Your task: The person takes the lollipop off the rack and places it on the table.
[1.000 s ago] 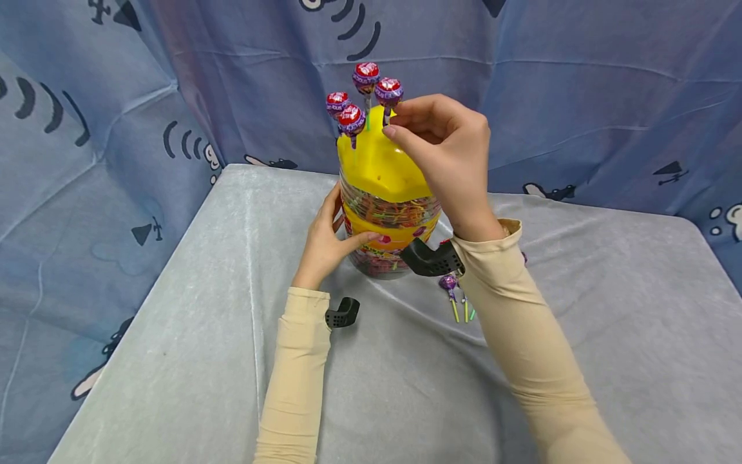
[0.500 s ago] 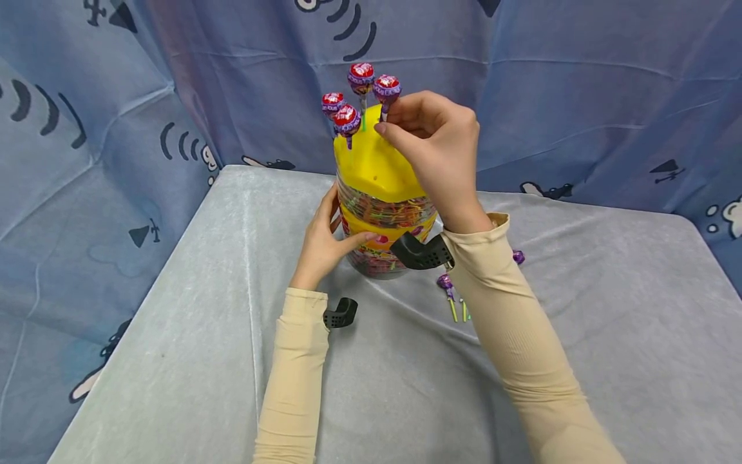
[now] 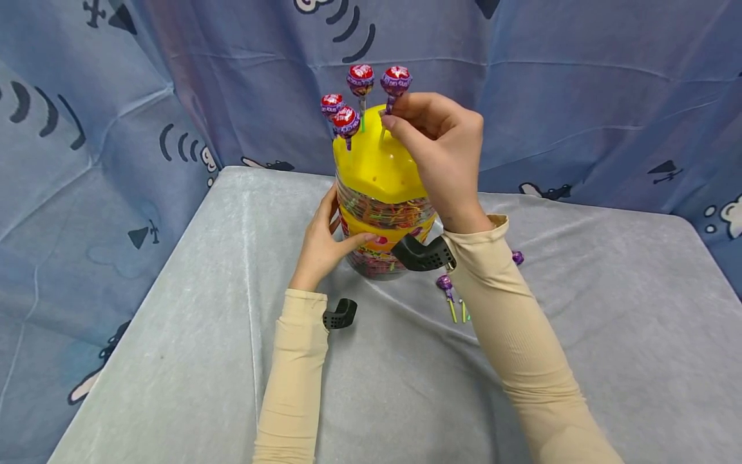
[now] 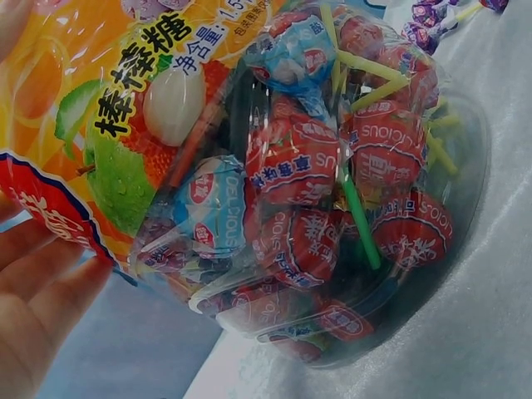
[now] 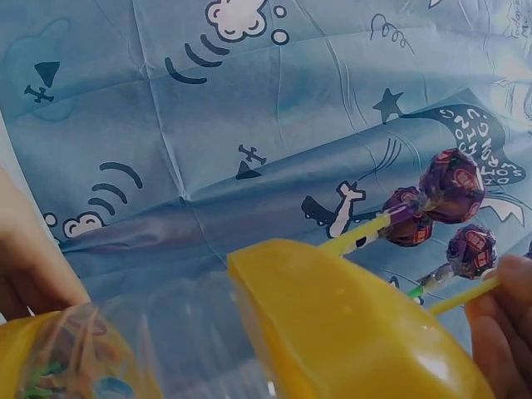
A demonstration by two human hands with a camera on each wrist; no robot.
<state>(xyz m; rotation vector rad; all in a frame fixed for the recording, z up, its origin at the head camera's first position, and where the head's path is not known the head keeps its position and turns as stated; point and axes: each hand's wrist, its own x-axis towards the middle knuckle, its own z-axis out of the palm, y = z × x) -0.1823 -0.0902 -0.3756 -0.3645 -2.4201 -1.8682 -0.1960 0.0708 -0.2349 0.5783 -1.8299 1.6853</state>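
Right hand (image 3: 443, 151): fingers (image 3: 400, 129) pinch the stick of a lollipop (image 3: 396, 80) at the top of the yellow lid (image 3: 377, 167), the wrapped head just above the fingertips and the stick's lower end at the lid's crown. In the right wrist view the stick (image 5: 465, 295) runs from a fingertip (image 5: 503, 332) across the lid (image 5: 349, 332). Three more lollipops (image 3: 346, 120) stand upright in the lid just left of the held one, close together.

Left hand (image 3: 321, 241): fingers and thumb curl round the near left side of the jar (image 3: 385, 216), pressing on its printed label; in the left wrist view the fingers (image 4: 41, 307) lie against the label (image 4: 108, 125), and the clear wall shows the jar (image 4: 332, 208) packed with wrapped lollipops.

The jar stands at the middle of the surface (image 3: 174, 361), toward its far edge, on a grey cloth. Loose lollipops (image 3: 446, 283) lie on the cloth just right of the jar's base, partly hidden by the right forearm. Both arms wear beige sleeves (image 3: 295, 380); a black wrist mount (image 3: 339, 314) shows at each cuff. A blue printed curtain (image 3: 116, 96) hangs behind and to the left of the surface
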